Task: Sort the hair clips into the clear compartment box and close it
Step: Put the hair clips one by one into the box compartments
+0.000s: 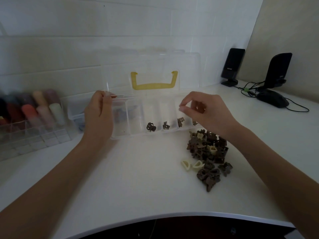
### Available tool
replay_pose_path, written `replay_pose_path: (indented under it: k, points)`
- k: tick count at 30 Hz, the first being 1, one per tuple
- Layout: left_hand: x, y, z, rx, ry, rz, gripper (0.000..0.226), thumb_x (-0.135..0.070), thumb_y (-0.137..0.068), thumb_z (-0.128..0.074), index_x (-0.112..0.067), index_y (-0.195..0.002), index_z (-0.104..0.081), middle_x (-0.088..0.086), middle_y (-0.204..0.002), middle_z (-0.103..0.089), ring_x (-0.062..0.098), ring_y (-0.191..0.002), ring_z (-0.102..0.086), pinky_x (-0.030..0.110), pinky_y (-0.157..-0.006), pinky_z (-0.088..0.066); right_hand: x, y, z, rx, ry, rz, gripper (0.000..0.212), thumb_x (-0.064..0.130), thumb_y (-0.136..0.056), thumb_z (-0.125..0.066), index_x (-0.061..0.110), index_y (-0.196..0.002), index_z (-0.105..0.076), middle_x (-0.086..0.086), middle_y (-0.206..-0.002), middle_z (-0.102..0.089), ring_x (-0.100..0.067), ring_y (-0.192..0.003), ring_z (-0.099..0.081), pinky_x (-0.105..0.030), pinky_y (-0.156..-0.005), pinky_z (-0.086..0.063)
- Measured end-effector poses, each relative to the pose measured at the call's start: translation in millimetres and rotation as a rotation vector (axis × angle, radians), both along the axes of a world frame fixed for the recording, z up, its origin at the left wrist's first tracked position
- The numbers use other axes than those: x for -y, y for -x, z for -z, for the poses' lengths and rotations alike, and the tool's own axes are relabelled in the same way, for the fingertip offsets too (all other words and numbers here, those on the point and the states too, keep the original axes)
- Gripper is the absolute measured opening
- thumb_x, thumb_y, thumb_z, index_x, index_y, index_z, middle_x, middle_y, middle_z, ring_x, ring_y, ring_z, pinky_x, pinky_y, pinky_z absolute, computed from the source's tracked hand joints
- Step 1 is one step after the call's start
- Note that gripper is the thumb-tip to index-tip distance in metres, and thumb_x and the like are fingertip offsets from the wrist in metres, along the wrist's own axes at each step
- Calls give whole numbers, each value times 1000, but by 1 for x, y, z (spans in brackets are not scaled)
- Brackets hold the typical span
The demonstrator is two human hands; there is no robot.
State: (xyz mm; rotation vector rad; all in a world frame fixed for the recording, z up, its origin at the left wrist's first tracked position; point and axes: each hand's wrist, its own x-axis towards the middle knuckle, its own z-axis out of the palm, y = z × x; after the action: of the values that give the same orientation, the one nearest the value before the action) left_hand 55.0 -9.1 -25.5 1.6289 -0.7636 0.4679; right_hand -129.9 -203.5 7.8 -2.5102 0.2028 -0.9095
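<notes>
Nearest you: pile of hair clips [208, 157] on white desk [138, 178], brown and cream. Beyond, clear compartment box [136, 133] open, lid [155, 66] upright, few clips inside. Your left hand [99, 116] grips box's left end. Your right hand [205, 111] hovers over right compartments, fingertips pinched; whether holding clip, cannot tell. Speakers [232, 66] far right.

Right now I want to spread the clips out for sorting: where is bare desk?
Bare: the wide desk between the two forearms, from the compartment box to the near edge. Crowded: the clip pile under the right hand, and the organizer beyond the left hand.
</notes>
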Motion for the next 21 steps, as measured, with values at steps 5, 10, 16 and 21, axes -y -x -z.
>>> replay_pose_path:
  k: [5,10,16,21]
  points:
    - [-1,1,-1,12,-9,3,22,-18,-100,-35,-15,-95,-56,-12,-79,-56,-18,-71,-49,-1,-67,-33,-1,12,-15,-481,-69,-227,23,47,-76,-68,24,-74,-72,2,-47,-38,-13,-45,-29,-26,-50,-25]
    - [0,1,-1,20,-10,-8,22,-17,-100,-35,-15,-93,-55,-15,-78,-54,-18,-71,-49,-1,-67,-33,-6,19,-24,-759,-33,-185,14,42,-78,-72,28,-81,-72,10,-37,-38,-8,-36,-31,-15,-46,-25]
    - [1,-1,1,12,-7,-11,21,-19,-100,-34,-18,-93,-53,-18,-78,-53,-19,-71,-48,-2,-68,-32,-10,19,-23,-874,-13,-200,11,30,-84,-69,21,-89,-70,24,-38,-47,1,-38,-44,-6,-44,-31]
    - [1,-1,2,4,-3,-4,21,-20,-100,-34,-17,-93,-53,-18,-78,-53,-18,-71,-49,-2,-68,-33,-7,15,-14,-748,-40,-269,7,29,-84,-68,25,-79,-69,10,-42,-42,-6,-40,-32,-14,-46,-28]
